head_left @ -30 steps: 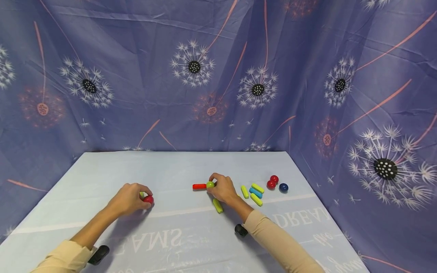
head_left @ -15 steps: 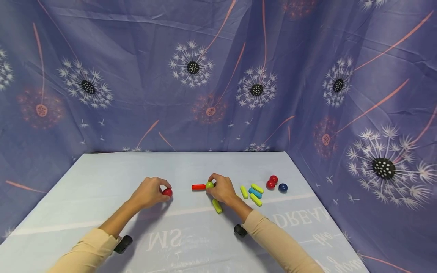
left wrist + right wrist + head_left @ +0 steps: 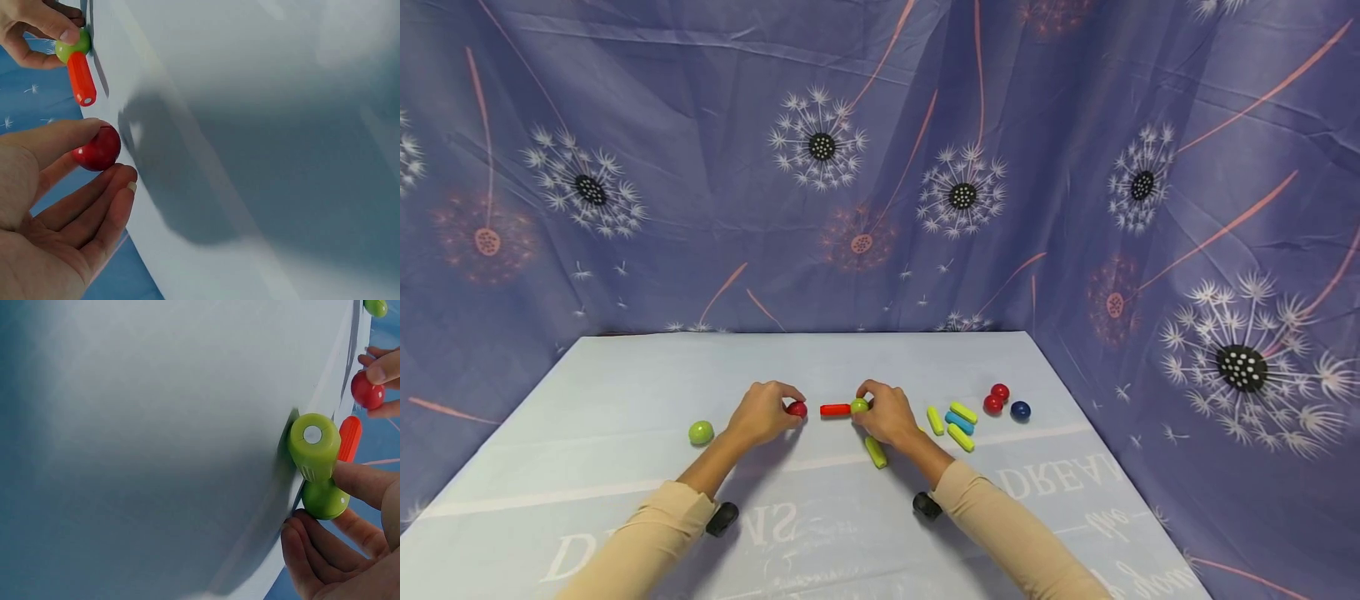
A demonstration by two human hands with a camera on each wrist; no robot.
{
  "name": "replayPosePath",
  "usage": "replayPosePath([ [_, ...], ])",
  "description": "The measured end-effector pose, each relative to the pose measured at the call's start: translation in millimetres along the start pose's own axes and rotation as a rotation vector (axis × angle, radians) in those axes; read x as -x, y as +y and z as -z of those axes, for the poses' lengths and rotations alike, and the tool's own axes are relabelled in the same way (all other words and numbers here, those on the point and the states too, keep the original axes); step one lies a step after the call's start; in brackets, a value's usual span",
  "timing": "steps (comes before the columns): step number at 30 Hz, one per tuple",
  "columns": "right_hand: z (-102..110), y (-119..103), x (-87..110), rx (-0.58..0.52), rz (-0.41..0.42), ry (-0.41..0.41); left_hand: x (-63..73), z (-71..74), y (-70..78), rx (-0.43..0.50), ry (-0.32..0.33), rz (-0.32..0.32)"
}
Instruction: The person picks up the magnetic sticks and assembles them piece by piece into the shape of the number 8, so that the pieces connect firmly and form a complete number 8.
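My left hand (image 3: 765, 414) pinches a red ball (image 3: 100, 149) between thumb and fingers, a short gap left of a red stick (image 3: 835, 410). The stick's right end meets a green ball (image 3: 859, 406), which my right hand (image 3: 891, 417) pinches between thumb and fingers. In the left wrist view the stick's free end shows a small pale disc. A lime stick (image 3: 876, 452) lies in front of my right hand. In the right wrist view a lime stick (image 3: 314, 447) with a pale round end overlaps the green ball.
Right of my right hand lie several lime sticks (image 3: 960, 437) and a blue stick (image 3: 959, 423). Beyond them are two red balls (image 3: 993, 405) and a dark blue ball (image 3: 1020, 411). Another green ball (image 3: 701, 432) sits beside my left forearm. Patterned curtains (image 3: 715, 183) border the table (image 3: 647, 367).
My left hand has moved right with the red ball, toward the red stick, leaving the green ball at the left uncovered. My right hand has stayed in place on its green ball.
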State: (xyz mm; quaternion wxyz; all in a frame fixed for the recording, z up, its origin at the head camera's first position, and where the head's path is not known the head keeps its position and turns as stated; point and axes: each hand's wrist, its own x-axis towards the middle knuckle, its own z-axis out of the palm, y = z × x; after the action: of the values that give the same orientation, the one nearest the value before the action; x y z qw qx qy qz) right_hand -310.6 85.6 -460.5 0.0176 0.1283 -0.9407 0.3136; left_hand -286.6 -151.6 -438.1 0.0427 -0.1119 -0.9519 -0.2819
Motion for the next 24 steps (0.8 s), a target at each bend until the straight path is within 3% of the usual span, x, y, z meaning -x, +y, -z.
replayPosePath([
  [14,1.0,-0.3,0.2,0.002,0.004,0.008,-8.1,-19.6,9.9,0.061,0.011,0.049],
  [20,1.6,-0.6,0.6,0.003,0.0,0.006,-7.0,-18.1,11.6,0.091,-0.009,0.062],
  [24,1.6,-0.5,0.1,0.004,-0.004,0.003,-6.4,-12.6,9.3,0.168,-0.041,0.106],
])
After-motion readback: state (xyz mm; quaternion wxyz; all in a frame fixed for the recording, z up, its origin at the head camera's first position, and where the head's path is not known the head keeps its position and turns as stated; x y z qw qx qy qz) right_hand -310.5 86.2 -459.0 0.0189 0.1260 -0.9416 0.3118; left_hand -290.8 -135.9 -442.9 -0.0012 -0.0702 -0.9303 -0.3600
